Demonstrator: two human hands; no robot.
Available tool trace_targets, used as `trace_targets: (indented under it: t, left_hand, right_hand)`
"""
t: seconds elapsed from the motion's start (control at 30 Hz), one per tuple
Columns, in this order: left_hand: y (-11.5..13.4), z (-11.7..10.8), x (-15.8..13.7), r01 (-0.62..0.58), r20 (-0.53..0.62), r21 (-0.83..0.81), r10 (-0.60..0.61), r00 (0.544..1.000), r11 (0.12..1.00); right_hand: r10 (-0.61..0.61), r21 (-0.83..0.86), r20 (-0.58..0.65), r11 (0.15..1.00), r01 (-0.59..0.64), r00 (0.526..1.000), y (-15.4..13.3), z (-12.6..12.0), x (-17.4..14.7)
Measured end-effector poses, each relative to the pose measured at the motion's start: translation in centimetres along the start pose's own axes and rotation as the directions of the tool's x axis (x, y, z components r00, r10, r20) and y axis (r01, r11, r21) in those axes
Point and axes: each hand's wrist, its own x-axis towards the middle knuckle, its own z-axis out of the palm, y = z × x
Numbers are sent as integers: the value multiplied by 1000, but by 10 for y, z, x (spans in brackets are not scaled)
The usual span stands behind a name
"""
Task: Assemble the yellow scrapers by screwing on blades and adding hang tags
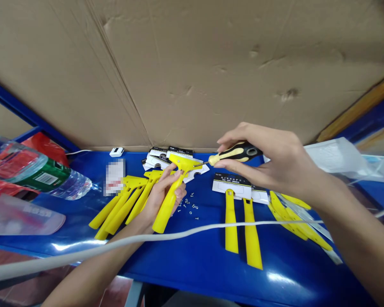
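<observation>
My left hand point(162, 192) is closed round a yellow scraper point(169, 200), its wide head tilted up and away from me. In my right hand point(269, 153) is a screwdriver point(235, 154) with a black and cream handle. Its tip meets the right end of the scraper's head, where a screw seems to sit. Small loose screws point(188, 204) lie scattered on the blue table point(192, 251) just right of my left hand. Several more yellow scrapers point(115, 209) lie side by side to the left of that hand.
Two yellow handles point(231, 226) lie by printed cards point(232, 184); more cards point(156, 160) sit behind. Yellow head pieces point(294, 217) lie at right. A water bottle point(48, 170) and plastic cup point(22, 215) are at left. A white cable point(205, 229) crosses in front; cardboard point(192, 72) stands behind.
</observation>
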Motion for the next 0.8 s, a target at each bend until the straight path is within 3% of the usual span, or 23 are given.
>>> trace_targets:
  t: [0.1, 0.2, 0.37, 0.57, 0.8]
  left_hand:
    - [0, -1, 0, 14, 0, -4, -14, 1000, 1000]
    - [1, 0, 1, 8, 10, -8, -8, 1000, 1000]
    - [1, 3, -2, 6, 1, -3, -6, 1000, 1000]
    - [1, 2, 0, 12, -8, -22, -12, 1000, 1000]
    - [5, 7, -1, -11, -13, -24, 11, 1000, 1000]
  right_hand:
    - [9, 45, 45, 999, -11, 999, -1, 0, 1]
    - [-14, 100, 17, 995, 12, 1000, 1, 3, 2]
    - [8, 48, -56, 999, -5, 998, 3, 8, -1]
    - [-25, 90, 51, 996, 20, 998, -1, 2, 3]
    - [-3, 58, 9, 998, 2, 1000, 3, 6, 0]
